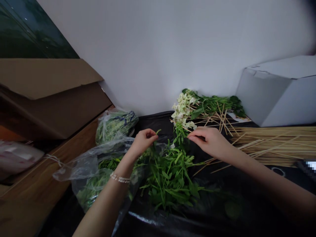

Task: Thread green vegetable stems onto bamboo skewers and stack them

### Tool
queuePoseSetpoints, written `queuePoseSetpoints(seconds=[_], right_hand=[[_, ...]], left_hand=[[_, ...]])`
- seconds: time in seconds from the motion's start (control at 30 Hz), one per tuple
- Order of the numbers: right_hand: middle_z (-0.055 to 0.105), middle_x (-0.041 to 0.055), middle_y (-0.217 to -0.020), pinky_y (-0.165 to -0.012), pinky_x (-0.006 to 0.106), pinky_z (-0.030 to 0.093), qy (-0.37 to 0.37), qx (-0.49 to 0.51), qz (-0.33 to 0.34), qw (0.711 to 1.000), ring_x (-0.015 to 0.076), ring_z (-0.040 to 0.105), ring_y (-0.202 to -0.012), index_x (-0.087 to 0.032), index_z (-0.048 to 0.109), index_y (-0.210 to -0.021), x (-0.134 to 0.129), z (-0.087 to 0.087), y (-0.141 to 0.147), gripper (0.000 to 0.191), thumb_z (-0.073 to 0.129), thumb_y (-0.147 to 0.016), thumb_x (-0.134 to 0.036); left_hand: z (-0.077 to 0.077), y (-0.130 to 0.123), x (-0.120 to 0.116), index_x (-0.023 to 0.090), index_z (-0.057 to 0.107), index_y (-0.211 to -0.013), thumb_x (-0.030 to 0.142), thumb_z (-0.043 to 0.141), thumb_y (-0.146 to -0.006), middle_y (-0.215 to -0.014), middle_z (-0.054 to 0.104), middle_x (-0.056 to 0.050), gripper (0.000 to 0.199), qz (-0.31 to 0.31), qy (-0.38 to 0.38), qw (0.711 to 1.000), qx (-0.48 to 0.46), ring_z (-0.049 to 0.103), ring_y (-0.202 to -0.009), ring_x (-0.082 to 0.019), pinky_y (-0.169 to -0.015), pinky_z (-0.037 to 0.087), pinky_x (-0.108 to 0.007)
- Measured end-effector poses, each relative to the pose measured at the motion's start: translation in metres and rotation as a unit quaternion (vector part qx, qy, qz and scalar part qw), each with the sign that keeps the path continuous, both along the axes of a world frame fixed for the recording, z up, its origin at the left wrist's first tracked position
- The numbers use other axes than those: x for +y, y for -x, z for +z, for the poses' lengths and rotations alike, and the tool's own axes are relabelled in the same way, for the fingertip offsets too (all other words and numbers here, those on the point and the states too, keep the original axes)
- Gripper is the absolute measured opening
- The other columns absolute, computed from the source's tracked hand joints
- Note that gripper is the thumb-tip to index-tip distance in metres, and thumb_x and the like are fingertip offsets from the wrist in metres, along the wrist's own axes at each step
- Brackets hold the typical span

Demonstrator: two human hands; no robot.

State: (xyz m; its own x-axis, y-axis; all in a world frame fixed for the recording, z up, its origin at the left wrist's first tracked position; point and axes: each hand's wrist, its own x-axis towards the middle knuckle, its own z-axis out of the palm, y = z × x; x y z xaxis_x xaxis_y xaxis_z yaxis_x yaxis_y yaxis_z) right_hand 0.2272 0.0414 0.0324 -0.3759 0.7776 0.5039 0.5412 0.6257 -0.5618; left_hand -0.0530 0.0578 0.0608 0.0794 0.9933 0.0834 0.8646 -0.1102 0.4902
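Note:
My left hand (145, 140) is closed in a pinch on a green leafy stem (158, 131), whose leaves hang below my fingers. My right hand (206, 138) is pinched too, beside the skewered pale, ruffled pieces (184, 107); what sits between its fingertips is too small to make out. Below and between both hands lies a loose heap of leafy greens (170, 177) on black plastic sheeting (158, 116). To the left of the heap, an open clear plastic bag (81, 168) holds more greens, partly covered by my left forearm.
Many thin wooden skewers (276, 141) lie at the right, under my right forearm. Behind them are skewered greens (217, 103) and a white box (264, 95). A bagged bundle of greens (116, 126) and a brown cardboard box (61, 108) stand at the left. A white wall (158, 59) closes the back.

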Motion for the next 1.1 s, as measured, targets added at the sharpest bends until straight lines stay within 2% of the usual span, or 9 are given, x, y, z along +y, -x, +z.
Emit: queuePoseSetpoints(seconds=[0.17, 0.33, 0.43, 0.53, 0.67, 0.8, 0.9, 1.0, 1.1], right_hand=[[0.074, 0.0031, -0.085, -0.072, 0.031, 0.048, 0.001, 0.001, -0.002, 1.000, 0.0176, 0.067, -0.077, -0.021, 0.074, -0.085, 0.000, 0.001, 0.000, 0.019, 0.056, -0.089, -0.020], [0.074, 0.0032, -0.084, -0.071, 0.030, 0.048, 0.003, 0.001, 0.000, 1.000, 0.0173, 0.066, -0.076, -0.021, 0.074, -0.084, -0.001, 0.001, 0.000, 0.019, 0.056, -0.089, -0.019], [0.074, 0.0032, -0.084, -0.072, 0.031, 0.048, 0.004, -0.004, 0.003, 1.000, 0.0179, 0.067, -0.076, -0.021, 0.074, -0.084, -0.002, 0.001, 0.001, 0.018, 0.056, -0.089, -0.019], [0.074, 0.0031, -0.084, -0.072, 0.031, 0.049, 0.002, -0.007, 0.005, 1.000, 0.0182, 0.067, -0.076, -0.022, 0.074, -0.084, -0.002, 0.001, 0.001, 0.018, 0.056, -0.089, -0.020], [0.074, 0.0029, -0.084, -0.072, 0.030, 0.048, 0.004, -0.005, 0.006, 1.000, 0.0181, 0.067, -0.076, -0.022, 0.074, -0.084, -0.002, -0.002, 0.002, 0.018, 0.056, -0.089, -0.020], [0.074, 0.0030, -0.084, -0.071, 0.030, 0.048, 0.009, -0.006, 0.009, 1.000, 0.0177, 0.067, -0.075, -0.021, 0.074, -0.084, -0.002, -0.004, 0.003, 0.018, 0.056, -0.089, -0.021], [0.074, 0.0033, -0.086, -0.071, 0.029, 0.048, 0.011, -0.009, 0.006, 1.000, 0.0175, 0.067, -0.076, -0.020, 0.074, -0.086, -0.002, -0.005, 0.003, 0.018, 0.057, -0.089, -0.021], [0.074, 0.0030, -0.084, -0.071, 0.030, 0.048, 0.008, -0.009, 0.008, 1.000, 0.0175, 0.067, -0.075, -0.021, 0.074, -0.085, -0.001, -0.007, 0.003, 0.017, 0.057, -0.089, -0.020], [0.074, 0.0025, -0.084, -0.070, 0.031, 0.048, 0.015, -0.011, 0.013, 1.000, 0.0175, 0.066, -0.074, -0.021, 0.074, -0.084, 0.000, -0.010, 0.004, 0.017, 0.057, -0.089, -0.022]], left_hand=[[0.035, -0.007, -0.019, 0.016, 0.064, -0.080, 0.035, 0.074, -0.073, -0.094, 0.072, -0.006, 0.022, -0.037, -0.065, 0.947, -0.312, 0.062, -0.077, -0.013, -0.064, 0.047, -0.022], [0.056, -0.009, -0.043, 0.020, 0.062, -0.074, 0.029, 0.078, -0.072, -0.126, 0.065, -0.003, 0.018, -0.058, -0.086, 0.815, -0.570, 0.063, -0.107, -0.017, -0.081, 0.052, -0.024], [0.069, -0.001, -0.057, 0.024, 0.065, -0.079, 0.034, 0.065, -0.085, -0.115, 0.069, 0.000, 0.011, -0.039, -0.081, 0.753, -0.651, 0.059, -0.117, -0.022, -0.089, 0.054, -0.033], [0.077, 0.014, -0.070, 0.024, 0.063, -0.076, 0.032, 0.050, -0.093, -0.088, 0.070, 0.000, 0.023, 0.006, -0.054, 0.713, -0.699, 0.066, -0.100, -0.019, -0.083, 0.058, -0.035], [0.068, 0.032, -0.082, 0.022, 0.061, -0.080, 0.027, 0.055, -0.091, -0.076, 0.065, 0.001, 0.013, 0.006, -0.011, 0.684, -0.730, 0.064, -0.070, -0.010, -0.064, 0.056, -0.019], [0.045, 0.038, -0.088, 0.022, 0.060, -0.084, 0.028, 0.068, -0.082, -0.083, 0.067, 0.001, 0.010, 0.015, 0.009, 0.739, -0.673, 0.067, -0.085, -0.016, -0.073, 0.058, -0.028], [0.038, 0.040, -0.094, 0.021, 0.057, -0.085, 0.028, 0.073, -0.078, -0.078, 0.064, 0.002, 0.019, 0.011, 0.021, 0.788, -0.616, 0.058, -0.060, -0.009, -0.050, 0.046, -0.016], [0.035, 0.041, -0.097, 0.021, 0.055, -0.093, 0.034, 0.069, -0.081, -0.065, 0.056, 0.005, 0.023, 0.025, 0.030, 0.878, -0.477, 0.036, -0.042, -0.004, -0.038, 0.023, -0.014], [0.021, 0.040, -0.091, 0.021, 0.053, -0.116, 0.036, 0.071, -0.077, -0.056, 0.046, 0.009, 0.046, 0.054, 0.047, 0.964, -0.256, 0.040, -0.046, -0.009, -0.045, 0.029, -0.019]])
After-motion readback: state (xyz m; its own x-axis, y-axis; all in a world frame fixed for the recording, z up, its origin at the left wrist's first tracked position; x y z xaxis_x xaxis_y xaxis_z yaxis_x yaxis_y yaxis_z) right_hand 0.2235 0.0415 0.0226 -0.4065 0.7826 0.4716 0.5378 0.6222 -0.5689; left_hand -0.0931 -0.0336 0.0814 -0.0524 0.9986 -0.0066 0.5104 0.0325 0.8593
